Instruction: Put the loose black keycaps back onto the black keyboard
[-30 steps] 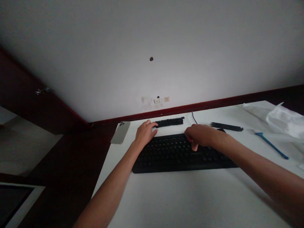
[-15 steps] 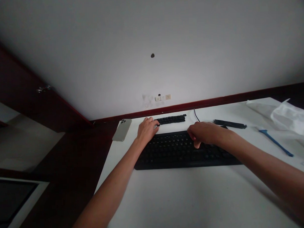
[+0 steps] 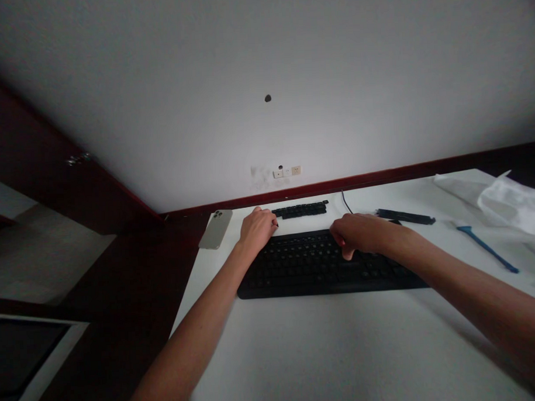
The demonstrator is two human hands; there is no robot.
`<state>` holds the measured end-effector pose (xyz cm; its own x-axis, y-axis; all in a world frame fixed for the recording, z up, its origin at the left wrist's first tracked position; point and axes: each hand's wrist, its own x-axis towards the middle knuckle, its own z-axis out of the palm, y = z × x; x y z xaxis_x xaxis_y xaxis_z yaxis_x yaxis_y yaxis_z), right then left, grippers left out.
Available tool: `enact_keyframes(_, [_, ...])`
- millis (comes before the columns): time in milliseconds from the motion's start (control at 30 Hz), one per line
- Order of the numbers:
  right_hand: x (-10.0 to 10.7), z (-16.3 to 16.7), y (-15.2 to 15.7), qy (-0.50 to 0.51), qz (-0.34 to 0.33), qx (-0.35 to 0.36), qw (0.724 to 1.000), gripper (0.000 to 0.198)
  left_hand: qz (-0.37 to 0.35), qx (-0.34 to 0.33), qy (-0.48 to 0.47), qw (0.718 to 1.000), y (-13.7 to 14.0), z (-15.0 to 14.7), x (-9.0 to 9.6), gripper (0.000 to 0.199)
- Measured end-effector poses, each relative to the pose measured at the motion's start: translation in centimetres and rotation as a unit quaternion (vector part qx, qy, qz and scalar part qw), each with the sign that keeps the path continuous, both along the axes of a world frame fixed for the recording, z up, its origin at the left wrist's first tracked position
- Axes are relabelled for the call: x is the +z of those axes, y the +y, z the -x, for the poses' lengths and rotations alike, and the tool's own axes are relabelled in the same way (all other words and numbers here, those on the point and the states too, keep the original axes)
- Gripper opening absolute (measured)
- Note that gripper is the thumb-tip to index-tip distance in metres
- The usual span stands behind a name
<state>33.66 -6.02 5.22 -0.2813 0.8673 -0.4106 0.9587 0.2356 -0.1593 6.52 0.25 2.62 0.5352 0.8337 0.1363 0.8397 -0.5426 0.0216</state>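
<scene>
- While the left hand (image 3: 257, 229) pinches a small black piece (image 3: 277, 225) in its fingers, just past the far left corner of the keyboard (image 3: 292, 275), a cluster of black keys (image 3: 302, 210) lies just right of those fingertips.
- The right hand (image 3: 356, 233) curls over the keyboard's far side; I cannot tell whether its fingers grip anything.
- The keyboard rests on the white worktop (image 3: 299, 351).

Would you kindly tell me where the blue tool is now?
In the head view, the blue tool lies toward the right, on the white table, right of the black keyboard, near the white plastic.
</scene>
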Motion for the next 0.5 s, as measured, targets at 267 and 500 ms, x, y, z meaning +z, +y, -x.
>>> enact_keyframes(267, [0.3,0.1,-0.2,0.007,0.006,0.003,1.0,0.02,0.042,0.05,-0.008,0.998,0.1,0.1,0.2,0.016])
enact_keyframes(500, [0.4,0.1,-0.2,-0.001,0.004,0.005,1.0,0.021,0.121,-0.027,-0.031,0.992,-0.3,1.2,4.0,0.02])
